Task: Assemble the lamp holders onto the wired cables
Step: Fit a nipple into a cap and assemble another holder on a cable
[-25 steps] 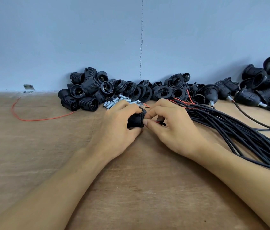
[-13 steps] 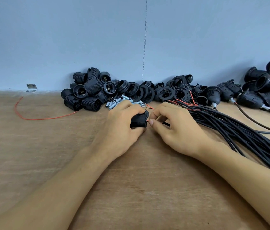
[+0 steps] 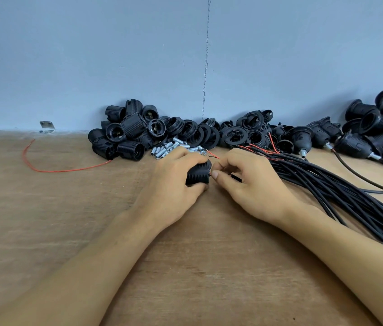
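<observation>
Wire end still at the lamp holder's mouth, little has shifted

My left grip stays wrapped round the lamp holder mid-desk, in front of the pile along the back edge. My right grip keeps pinching the cable end against it. Threading looks barely begun.

Matt black ribbed plastic lamp holders, shiny metal tubes — on a rough, grainy wooden table; glossy black cables.

Left hand and right hand bare. Both forearms bare to the frame edge. Right thumbnail cut short, plain.
</observation>
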{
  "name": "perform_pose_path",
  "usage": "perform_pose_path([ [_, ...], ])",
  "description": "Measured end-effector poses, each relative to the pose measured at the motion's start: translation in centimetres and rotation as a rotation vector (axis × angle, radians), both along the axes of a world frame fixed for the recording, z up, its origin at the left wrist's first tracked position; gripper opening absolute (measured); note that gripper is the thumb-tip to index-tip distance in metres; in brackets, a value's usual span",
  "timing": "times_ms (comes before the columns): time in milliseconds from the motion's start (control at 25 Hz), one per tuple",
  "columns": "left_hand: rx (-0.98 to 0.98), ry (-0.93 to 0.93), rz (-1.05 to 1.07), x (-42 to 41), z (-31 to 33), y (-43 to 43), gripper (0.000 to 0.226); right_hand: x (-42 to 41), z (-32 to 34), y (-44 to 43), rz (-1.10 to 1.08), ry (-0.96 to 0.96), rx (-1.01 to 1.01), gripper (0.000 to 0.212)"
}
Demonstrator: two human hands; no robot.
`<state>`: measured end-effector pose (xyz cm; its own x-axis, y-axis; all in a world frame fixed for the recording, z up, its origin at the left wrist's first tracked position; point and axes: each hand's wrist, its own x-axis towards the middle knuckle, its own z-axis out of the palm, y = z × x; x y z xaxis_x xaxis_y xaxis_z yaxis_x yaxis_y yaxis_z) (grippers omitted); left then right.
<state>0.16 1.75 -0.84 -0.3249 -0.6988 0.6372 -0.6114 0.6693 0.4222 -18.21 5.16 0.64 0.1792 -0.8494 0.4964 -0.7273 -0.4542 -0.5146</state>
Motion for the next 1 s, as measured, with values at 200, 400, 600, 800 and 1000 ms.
perform_pose_path([
  [200, 0.069, 0.051, 0.059, 0.4, -0.6, -0.6, 0.045, -0.3, 0.7, 0.0, -0.120, 0.168, 0.120, 0.044],
  [400, 0.139, 0.094, 0.107, 0.7, -0.8, -1.0, 0.042, -1.3, 3.5, -0.3, -0.222, 0.384, 0.439, 0.075],
  [600, 0.111, 0.064, 0.081, 0.6, -0.9, -0.9, 0.043, -1.9, 4.2, -0.3, -0.038, 0.331, 0.461, 0.029],
  [800, 0.164, 0.096, 0.042, 0.5, -0.9, -0.7, 0.040, -1.1, 1.8, -0.7, -0.037, 0.273, 0.278, 0.002],
  [1000, 0.257, 0.214, 0.006, 0.7, -0.6, -0.5, 0.039, -1.1, 0.9, -0.9, -0.083, 0.000, 0.241, 0.009],
])
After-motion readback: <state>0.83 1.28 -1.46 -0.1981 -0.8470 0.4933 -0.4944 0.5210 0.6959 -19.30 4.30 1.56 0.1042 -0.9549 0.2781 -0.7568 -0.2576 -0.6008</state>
